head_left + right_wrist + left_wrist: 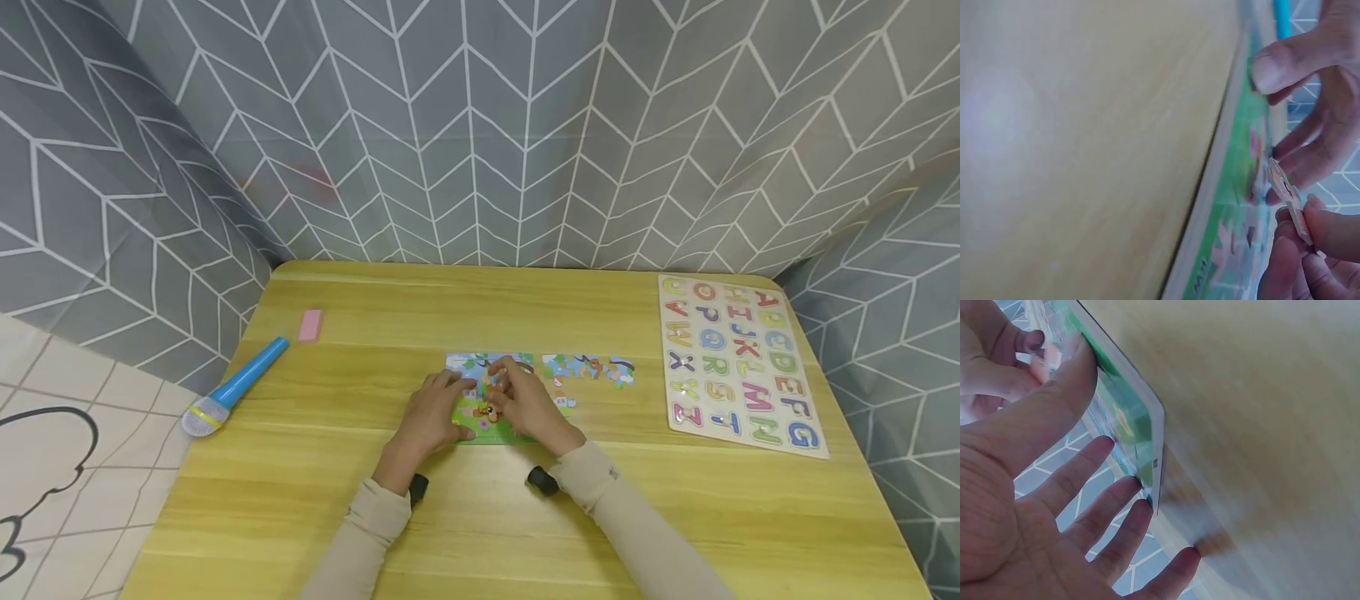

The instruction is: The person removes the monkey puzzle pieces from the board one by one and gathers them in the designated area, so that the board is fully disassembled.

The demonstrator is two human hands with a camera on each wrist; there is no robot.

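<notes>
A colourful picture puzzle board with a green lower part lies flat on the wooden table. My left hand is at its left side, fingers spread and fairly straight. In the left wrist view the thumb reaches over the board's face while the fingertips are by its edge. Over the middle of the board, my right hand pinches a small, flat puzzle piece between thumb and fingers, seen edge-on in the right wrist view. The right hand hides part of the picture.
Loose puzzle pieces lie right of the board. Farther right is a white alphabet board with coloured letters. A blue toy microphone and a pink block lie at the left. A patterned grey curtain hangs behind the table.
</notes>
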